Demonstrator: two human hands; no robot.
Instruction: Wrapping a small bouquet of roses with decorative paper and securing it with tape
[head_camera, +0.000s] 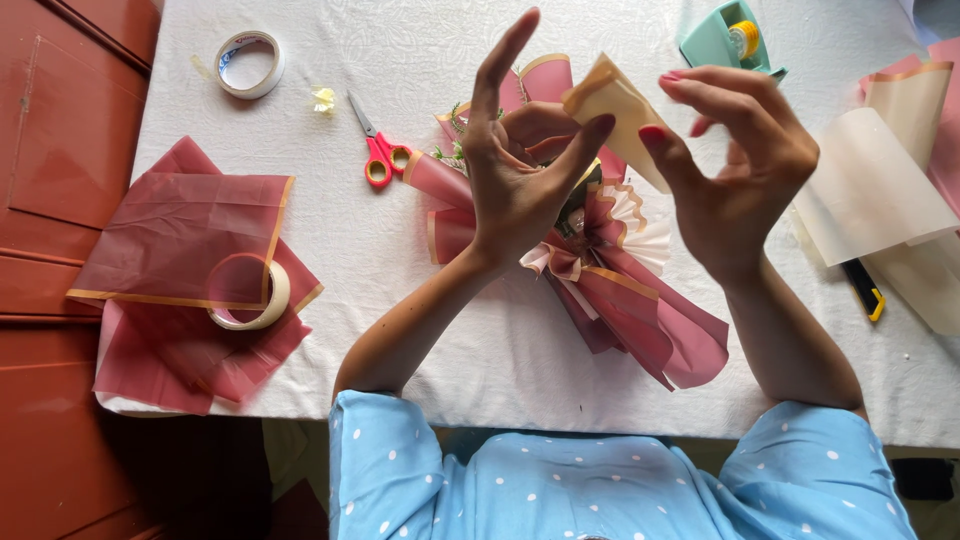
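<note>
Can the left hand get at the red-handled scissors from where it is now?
Probably yes: the scissors lie bare on the cloth just beside the left hand, nothing between them.

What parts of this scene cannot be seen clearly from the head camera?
- Centre of the bouquet: hidden behind the left hand.
- What, if anything, is stretched between the left hand and the right hand: too thin to tell.
- Tape dispenser: cut off by the top edge.
- Yellow and black tool: mostly covered by cream paper sheets.
- Small yellow scrap: too small to identify.
</note>
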